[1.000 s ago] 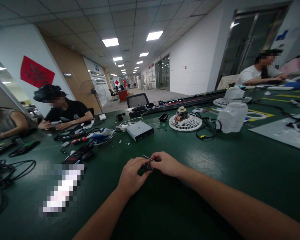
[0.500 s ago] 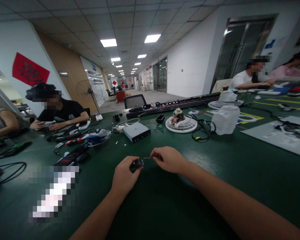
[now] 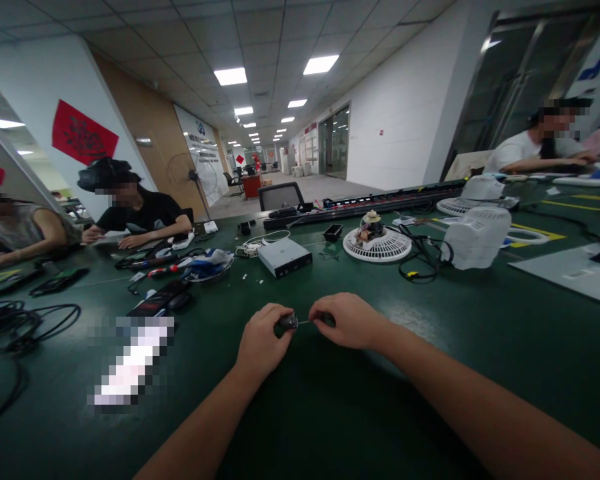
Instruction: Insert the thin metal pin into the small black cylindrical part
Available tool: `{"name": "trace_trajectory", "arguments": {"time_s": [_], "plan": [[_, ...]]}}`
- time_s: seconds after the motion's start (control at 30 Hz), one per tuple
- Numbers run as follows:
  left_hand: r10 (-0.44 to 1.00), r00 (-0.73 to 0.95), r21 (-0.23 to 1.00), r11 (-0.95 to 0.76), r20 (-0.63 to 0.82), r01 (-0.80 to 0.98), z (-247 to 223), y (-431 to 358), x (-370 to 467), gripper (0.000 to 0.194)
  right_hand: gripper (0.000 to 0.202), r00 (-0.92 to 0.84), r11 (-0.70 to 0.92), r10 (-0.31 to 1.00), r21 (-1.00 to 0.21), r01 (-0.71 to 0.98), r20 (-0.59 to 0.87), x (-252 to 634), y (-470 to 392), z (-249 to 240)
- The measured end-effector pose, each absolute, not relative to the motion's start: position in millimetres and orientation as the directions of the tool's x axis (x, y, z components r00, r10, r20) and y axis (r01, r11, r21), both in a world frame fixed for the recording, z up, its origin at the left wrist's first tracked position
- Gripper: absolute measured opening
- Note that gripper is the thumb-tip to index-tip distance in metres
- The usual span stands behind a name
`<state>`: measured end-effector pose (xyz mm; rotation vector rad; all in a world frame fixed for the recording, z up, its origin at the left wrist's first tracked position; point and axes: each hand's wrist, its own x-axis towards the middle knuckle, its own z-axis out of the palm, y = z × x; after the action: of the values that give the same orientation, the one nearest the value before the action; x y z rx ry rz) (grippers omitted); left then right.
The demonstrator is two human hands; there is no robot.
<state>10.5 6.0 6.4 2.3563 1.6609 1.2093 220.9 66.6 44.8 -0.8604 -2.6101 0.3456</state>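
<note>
Over the green table (image 3: 330,400), my left hand (image 3: 265,337) grips a small dark cylindrical object (image 3: 289,321) between thumb and fingers. A thin metal shaft (image 3: 304,323) spans the short gap from that object to my right hand (image 3: 347,321). My right hand's fingers are pinched round the shaft's other end, which they hide. Behind the hands lies a grey box-shaped drive (image 3: 285,257) with a black front. A small black tray (image 3: 333,232) and a white round fan grille (image 3: 377,245) with a motor on it are farther back.
White plastic housing (image 3: 475,237) and black cables (image 3: 420,260) are at the right. A blue cloth bundle (image 3: 207,264), a phone-like dark device (image 3: 161,298) and coiled cables (image 3: 17,323) lie left. People sit beyond at both sides.
The camera view has turned left, so the scene sits farther right. My left hand's dark object has turned, its round end now facing the shaft, and the gap between my hands is smaller.
</note>
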Motion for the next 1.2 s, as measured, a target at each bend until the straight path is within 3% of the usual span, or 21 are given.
{"name": "trace_trajectory", "arguments": {"time_s": [0.1,0.3,0.43,0.57,0.8,1.03,1.2], "plan": [[0.806,0.149,0.424,-0.447,0.573,0.787,5.1,6.0,10.4,0.027,0.02,-0.711,0.752,0.643,-0.41,0.517,0.283,220.4,67.8,43.2],[0.827,0.171,0.415,-0.434,0.536,0.8,5.8,5.5,11.9,0.03,0.018,-0.706,0.742,0.663,-0.35,0.572,0.25,220.9,68.3,43.1],[0.823,0.177,0.415,-0.444,0.54,0.794,7.9,5.0,10.7,0.03,0.018,-0.724,0.721,0.656,-0.463,0.516,0.214,220.2,68.1,43.1],[0.821,0.177,0.416,-0.446,0.543,0.792,8.1,5.6,9.2,0.029,0.018,-0.654,0.67,0.723,-0.453,0.588,0.221,218.4,71.1,39.4],[0.826,0.192,0.421,-0.452,0.529,0.786,7.7,5.5,8.3,0.029,0.018,-0.709,0.659,0.68,-0.581,0.477,0.19,217.1,73.7,35.0],[0.828,0.199,0.422,-0.455,0.525,0.784,7.6,5.1,7.7,0.028,0.018,-0.648,0.656,0.729,-0.498,0.568,0.221,213.8,69.7,37.1],[0.817,0.188,0.411,-0.455,0.545,0.79,11.3,2.1,10.8,0.027,0.019,-0.66,0.639,0.723,-0.564,0.524,0.206,217.8,72.9,39.7]]}}
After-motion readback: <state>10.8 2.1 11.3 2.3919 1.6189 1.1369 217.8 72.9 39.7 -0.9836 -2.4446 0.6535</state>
